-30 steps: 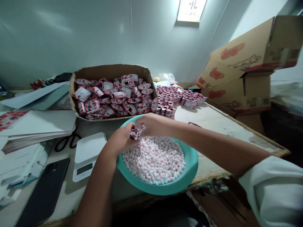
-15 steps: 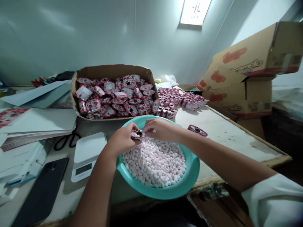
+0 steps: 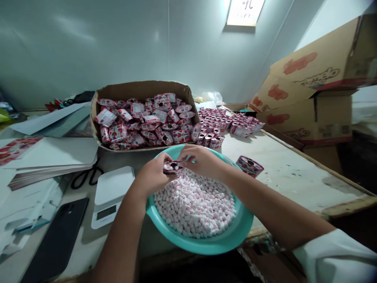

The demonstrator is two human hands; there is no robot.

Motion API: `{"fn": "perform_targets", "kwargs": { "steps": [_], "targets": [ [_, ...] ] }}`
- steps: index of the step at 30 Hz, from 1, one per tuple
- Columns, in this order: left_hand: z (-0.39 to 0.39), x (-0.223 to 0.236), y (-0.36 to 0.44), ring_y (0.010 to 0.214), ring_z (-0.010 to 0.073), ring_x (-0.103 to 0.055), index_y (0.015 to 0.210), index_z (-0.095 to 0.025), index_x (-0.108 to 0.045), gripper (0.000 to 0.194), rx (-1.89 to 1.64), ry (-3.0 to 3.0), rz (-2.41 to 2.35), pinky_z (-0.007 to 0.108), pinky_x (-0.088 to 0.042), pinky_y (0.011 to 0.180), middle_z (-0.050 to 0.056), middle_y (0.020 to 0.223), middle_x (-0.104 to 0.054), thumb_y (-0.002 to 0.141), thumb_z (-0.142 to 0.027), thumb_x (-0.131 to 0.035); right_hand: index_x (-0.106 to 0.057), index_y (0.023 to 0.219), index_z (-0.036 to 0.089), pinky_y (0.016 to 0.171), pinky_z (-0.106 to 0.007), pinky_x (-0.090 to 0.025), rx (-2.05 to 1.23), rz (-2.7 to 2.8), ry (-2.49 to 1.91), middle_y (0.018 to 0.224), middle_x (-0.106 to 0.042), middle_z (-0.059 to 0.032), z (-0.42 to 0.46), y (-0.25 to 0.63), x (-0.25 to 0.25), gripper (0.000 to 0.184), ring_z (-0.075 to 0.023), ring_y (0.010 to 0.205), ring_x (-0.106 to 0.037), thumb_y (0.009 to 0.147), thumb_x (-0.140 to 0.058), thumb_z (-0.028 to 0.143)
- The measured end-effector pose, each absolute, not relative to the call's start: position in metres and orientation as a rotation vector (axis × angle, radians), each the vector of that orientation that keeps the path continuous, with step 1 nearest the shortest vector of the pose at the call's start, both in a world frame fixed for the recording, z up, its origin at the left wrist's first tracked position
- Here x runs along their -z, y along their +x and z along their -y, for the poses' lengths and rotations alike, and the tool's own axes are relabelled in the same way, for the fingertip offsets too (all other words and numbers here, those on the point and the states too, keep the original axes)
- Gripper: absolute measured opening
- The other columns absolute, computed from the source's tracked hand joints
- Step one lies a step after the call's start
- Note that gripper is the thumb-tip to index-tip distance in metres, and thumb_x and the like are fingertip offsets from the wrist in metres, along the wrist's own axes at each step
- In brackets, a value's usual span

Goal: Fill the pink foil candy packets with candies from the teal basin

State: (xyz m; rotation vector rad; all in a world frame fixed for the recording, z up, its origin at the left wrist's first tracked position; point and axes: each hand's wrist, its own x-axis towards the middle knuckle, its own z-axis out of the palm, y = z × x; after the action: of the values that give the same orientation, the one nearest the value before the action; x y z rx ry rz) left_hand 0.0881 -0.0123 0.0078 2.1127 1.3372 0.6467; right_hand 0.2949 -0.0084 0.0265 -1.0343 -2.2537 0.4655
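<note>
My left hand (image 3: 156,173) is closed around a small red-and-white printed candy pack (image 3: 167,168), its open top facing up with white pieces showing inside. At the pack's right end, the bent fingers of my right hand (image 3: 200,160) pinch its edge. Both hands are over the far rim of a turquoise plastic basin (image 3: 203,247). Small pale pink and white candies (image 3: 194,212) fill much of the basin. Just right of the basin, another printed pack (image 3: 249,166) stands on the table, partly behind my right forearm.
Behind the basin, a cardboard box (image 3: 141,85) holds many packs. Rows of open-topped packs (image 3: 218,120) stand beside it. To the left are a white scale (image 3: 113,184), black scissors (image 3: 88,176), a phone (image 3: 55,239) and stacked sheets (image 3: 55,153). Large cartons (image 3: 312,70) are piled at right.
My right fingers have shifted slightly at the pack's edge, while my left hand keeps its hold. The view has moved a little, and more of the standing pack beside my right forearm shows.
</note>
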Motion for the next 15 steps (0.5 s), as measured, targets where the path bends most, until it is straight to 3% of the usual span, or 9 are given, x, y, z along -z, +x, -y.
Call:
{"fn": "perform_targets", "kwargs": {
  "steps": [15],
  "targets": [
    [0.013,-0.006,0.089,0.085,0.0192,-0.065,0.102,-0.029,-0.056,0.034,-0.619,2.152,-1.322,0.026,-0.041,0.07,-0.003,0.093,-0.07,0.072,-0.024,-0.069,-0.075,0.085,0.018,0.067,-0.023,-0.047,-0.531,2.295,-1.098,0.082,-0.071,-0.003,0.002,0.297,-0.019,0.021,-0.0137,0.074,-0.062,0.08,-0.06,0.004]
  ]
}}
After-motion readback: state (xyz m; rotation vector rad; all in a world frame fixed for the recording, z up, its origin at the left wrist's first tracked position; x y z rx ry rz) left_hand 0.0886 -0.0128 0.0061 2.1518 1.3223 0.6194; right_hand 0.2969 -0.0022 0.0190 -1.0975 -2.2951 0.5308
